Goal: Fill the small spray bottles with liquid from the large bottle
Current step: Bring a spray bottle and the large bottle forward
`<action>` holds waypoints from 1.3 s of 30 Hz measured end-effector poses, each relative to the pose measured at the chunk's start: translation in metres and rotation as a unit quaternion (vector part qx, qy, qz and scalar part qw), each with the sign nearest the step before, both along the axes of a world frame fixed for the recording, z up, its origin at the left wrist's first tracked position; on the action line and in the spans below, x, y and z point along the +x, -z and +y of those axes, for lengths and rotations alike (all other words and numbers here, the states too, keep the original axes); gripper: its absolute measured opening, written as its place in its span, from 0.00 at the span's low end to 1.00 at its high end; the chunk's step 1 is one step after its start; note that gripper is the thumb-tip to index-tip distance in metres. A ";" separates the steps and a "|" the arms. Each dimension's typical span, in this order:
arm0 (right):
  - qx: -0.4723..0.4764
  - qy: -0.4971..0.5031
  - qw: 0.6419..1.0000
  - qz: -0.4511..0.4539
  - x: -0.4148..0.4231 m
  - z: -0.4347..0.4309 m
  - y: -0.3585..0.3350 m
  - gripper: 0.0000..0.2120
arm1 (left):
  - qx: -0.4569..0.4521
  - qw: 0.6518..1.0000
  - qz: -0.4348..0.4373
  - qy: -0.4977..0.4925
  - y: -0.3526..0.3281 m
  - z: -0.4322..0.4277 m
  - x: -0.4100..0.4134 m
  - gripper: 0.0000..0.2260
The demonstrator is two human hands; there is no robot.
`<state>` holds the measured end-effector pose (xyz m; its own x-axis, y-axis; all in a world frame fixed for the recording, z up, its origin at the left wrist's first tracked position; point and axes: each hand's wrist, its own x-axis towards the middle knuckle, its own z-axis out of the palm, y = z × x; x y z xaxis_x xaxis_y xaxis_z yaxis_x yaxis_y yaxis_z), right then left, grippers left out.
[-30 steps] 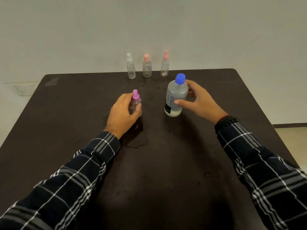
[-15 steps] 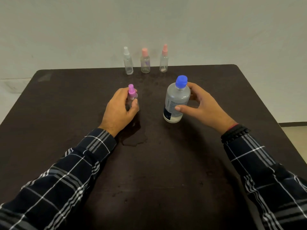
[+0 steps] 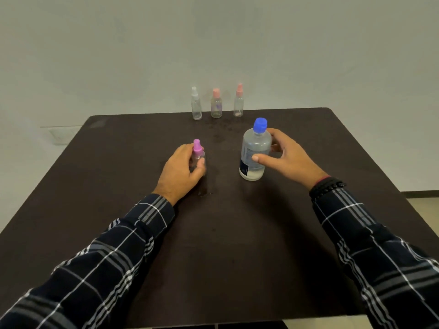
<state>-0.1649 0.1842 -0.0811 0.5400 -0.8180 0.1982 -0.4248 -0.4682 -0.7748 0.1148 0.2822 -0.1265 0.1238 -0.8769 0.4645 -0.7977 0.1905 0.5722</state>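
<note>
A large clear bottle [image 3: 253, 153] with a blue cap stands upright on the dark table [image 3: 95, 186], holding a little liquid at its bottom. My right hand [image 3: 288, 157] is curled round it, thumb across the front and fingers behind. To its left, my left hand [image 3: 181, 170] grips a small clear spray bottle with a purple cap [image 3: 197, 148], upright on the table. Three more small spray bottles stand in a row at the table's far edge: a white-capped one [image 3: 196, 104], a pink-capped one [image 3: 216, 104] and another pink-capped one [image 3: 238, 102].
A wet patch [image 3: 205, 189] lies on the table just in front of my left hand, with scattered drops [image 3: 219, 128] near the far bottles. A pale wall stands close behind the table's far edge.
Both hands keep their hold on the two bottles, which stay roughly in place on the table. My head has tilted, so the view has shifted.
</note>
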 end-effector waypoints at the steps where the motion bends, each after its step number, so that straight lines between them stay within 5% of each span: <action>1: -0.002 0.003 1.000 0.000 -0.002 0.005 0.000 0.28 | -0.001 1.000 0.004 -0.001 0.000 0.005 -0.002 0.09; 39: 0.014 0.025 1.000 -0.003 -0.002 0.030 0.006 0.30 | 0.046 0.998 0.022 -0.038 -0.007 0.028 -0.015 0.11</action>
